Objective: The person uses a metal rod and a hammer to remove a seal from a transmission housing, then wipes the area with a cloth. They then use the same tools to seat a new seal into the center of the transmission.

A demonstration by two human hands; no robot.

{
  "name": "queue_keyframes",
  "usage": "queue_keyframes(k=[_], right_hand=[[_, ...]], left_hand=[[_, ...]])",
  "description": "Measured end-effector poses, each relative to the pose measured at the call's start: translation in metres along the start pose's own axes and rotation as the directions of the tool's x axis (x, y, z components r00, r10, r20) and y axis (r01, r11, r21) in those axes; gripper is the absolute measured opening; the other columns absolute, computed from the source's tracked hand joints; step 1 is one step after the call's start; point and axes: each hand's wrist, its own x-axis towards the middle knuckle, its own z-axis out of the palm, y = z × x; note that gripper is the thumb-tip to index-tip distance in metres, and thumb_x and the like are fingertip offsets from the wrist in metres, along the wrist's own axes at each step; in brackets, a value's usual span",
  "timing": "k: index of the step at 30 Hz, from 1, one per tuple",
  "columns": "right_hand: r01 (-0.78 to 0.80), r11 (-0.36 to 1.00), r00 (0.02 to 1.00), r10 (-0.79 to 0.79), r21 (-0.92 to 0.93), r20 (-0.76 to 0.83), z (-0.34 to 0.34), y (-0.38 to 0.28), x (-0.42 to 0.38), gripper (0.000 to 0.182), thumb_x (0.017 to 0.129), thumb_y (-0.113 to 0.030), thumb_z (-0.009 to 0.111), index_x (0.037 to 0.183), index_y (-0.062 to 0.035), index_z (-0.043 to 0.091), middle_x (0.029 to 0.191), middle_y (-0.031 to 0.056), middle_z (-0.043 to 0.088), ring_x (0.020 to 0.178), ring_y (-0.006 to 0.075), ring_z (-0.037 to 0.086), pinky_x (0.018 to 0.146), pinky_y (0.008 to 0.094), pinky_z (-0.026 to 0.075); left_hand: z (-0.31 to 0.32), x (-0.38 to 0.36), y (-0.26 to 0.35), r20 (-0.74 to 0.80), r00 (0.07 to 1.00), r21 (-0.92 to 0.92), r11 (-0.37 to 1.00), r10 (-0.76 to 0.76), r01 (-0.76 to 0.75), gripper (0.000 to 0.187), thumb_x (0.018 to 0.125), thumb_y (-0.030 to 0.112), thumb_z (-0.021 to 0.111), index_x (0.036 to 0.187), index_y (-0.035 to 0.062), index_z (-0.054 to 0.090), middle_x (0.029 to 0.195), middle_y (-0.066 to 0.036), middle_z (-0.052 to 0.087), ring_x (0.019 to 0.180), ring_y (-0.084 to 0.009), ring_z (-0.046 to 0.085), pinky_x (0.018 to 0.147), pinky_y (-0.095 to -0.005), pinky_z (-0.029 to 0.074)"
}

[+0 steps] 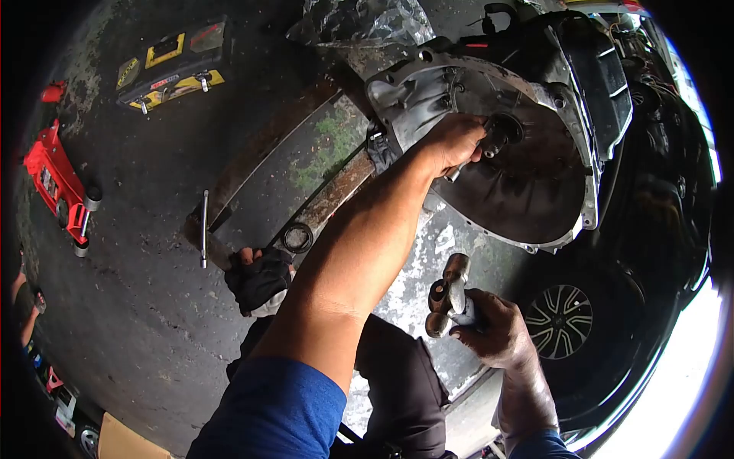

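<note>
A metal gearbox bell housing (535, 191) lies open toward me on the concrete floor. My left hand (453, 141) reaches into it and grips a thin metal punch (457, 170) set against the dark round part at the centre shaft (501, 134). Lower down, my right hand (493, 329) holds a hammer (447, 294) with its metal head up, a little below the housing's rim. My dark trouser leg (401, 382) and shoe (260, 279) are under my left arm.
A metal ring (297, 237) and a long bar (204, 229) lie on the floor by a steel channel (306, 161). A black and yellow toolbox (172, 65) and red floor jack (57, 187) stand far left. A car wheel (562, 320) is at right.
</note>
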Motion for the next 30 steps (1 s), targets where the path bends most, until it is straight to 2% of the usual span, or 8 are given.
queue_keyframes(k=[4,7,10,13,16,19,28,30], right_hand=[[-0.016,0.999,0.999,0.017,-0.029,0.038,-0.013,-0.018,0.01,0.056,0.072,-0.01,0.089,0.121,0.0004,0.064,0.085,0.0127,0.067,0.074,0.0254,0.072,0.064,0.0355,0.055],[0.02,0.999,0.999,-0.02,-0.026,0.029,-0.018,-0.014,0.026,0.057,0.072,-0.011,0.089,0.122,-0.0004,0.063,0.085,0.0124,0.067,0.073,0.026,0.072,0.064,0.0359,0.056],[0.05,0.998,0.997,-0.047,-0.033,0.068,-0.023,-0.006,0.039,0.056,0.074,-0.012,0.088,0.122,0.0001,0.062,0.086,0.0136,0.068,0.075,0.0275,0.072,0.064,0.0367,0.057],[0.041,0.999,0.993,-0.039,-0.021,0.116,-0.028,0.0,0.043,0.056,0.075,-0.014,0.088,0.123,0.0003,0.062,0.09,0.015,0.069,0.077,0.0287,0.073,0.066,0.0373,0.058],[0.094,0.995,0.987,-0.09,-0.024,0.134,-0.032,0.005,0.045,0.057,0.075,-0.015,0.088,0.124,0.0002,0.061,0.092,0.0153,0.069,0.079,0.029,0.073,0.068,0.0373,0.059],[0.109,0.994,0.983,-0.102,-0.033,0.154,-0.039,0.006,0.051,0.057,0.076,-0.014,0.088,0.125,0.0002,0.061,0.094,0.0155,0.069,0.081,0.0289,0.073,0.069,0.0372,0.059],[0.072,0.996,0.981,-0.061,-0.054,0.184,-0.047,-0.004,0.062,0.058,0.076,-0.015,0.088,0.125,0.0002,0.061,0.095,0.0157,0.07,0.082,0.0284,0.074,0.069,0.0364,0.058],[0.063,0.996,0.979,-0.05,-0.06,0.196,-0.048,-0.007,0.061,0.058,0.076,-0.015,0.088,0.125,-0.0002,0.061,0.095,0.0155,0.07,0.081,0.0283,0.074,0.069,0.0365,0.058]], left_hand=[[0.001,0.0,-0.005,0.018,1.0,-0.007,1.0,-0.023,0.024,0.02,0.095,0.019,0.055,0.1,0.008,0.072,0.069,-0.003,0.063,0.053,-0.0092,0.055,0.046,-0.025,0.041],[-0.001,0.004,-0.014,0.013,1.0,-0.028,0.999,0.021,-0.02,0.025,0.095,0.017,0.055,0.109,0.0055,0.072,0.065,-0.005,0.063,0.049,-0.0099,0.054,0.044,-0.0255,0.04],[-0.003,0.001,-0.011,0.007,1.0,-0.089,0.996,-0.026,0.026,0.031,0.096,0.016,0.054,0.119,0.0048,0.071,0.065,-0.005,0.063,0.05,-0.0096,0.055,0.044,-0.0253,0.039],[-0.002,-0.002,-0.012,-0.006,0.999,-0.171,0.984,-0.049,0.047,0.022,0.094,0.012,0.057,0.106,0.0028,0.073,0.079,-0.004,0.066,0.06,-0.0102,0.059,0.054,-0.0252,0.048],[0.001,-0.003,-0.012,-0.019,1.0,-0.225,0.974,-0.025,0.02,0.025,0.094,0.011,0.057,0.113,0.0031,0.072,0.08,-0.004,0.067,0.059,-0.0098,0.059,0.052,-0.0242,0.047],[0.007,0.001,-0.011,-0.034,0.999,-0.258,0.966,-0.035,0.025,0.036,0.095,0.006,0.053,0.129,0.0039,0.066,0.074,-0.007,0.066,0.053,-0.0107,0.059,0.042,-0.0228,0.04],[-0.002,0.001,-0.024,0.058,0.995,-0.337,0.937,-0.078,0.093,0.038,0.097,0.009,0.058,0.135,0.0054,0.06,0.079,-0.007,0.066,0.051,-0.0094,0.057,0.04,-0.0221,0.041],[-0.003,-0.001,-0.025,0.038,0.996,-0.366,0.926,-0.087,0.095,0.033,0.095,0.012,0.062,0.128,0.0065,0.064,0.075,-0.006,0.065,0.049,-0.0088,0.054,0.041,-0.0233,0.04]])
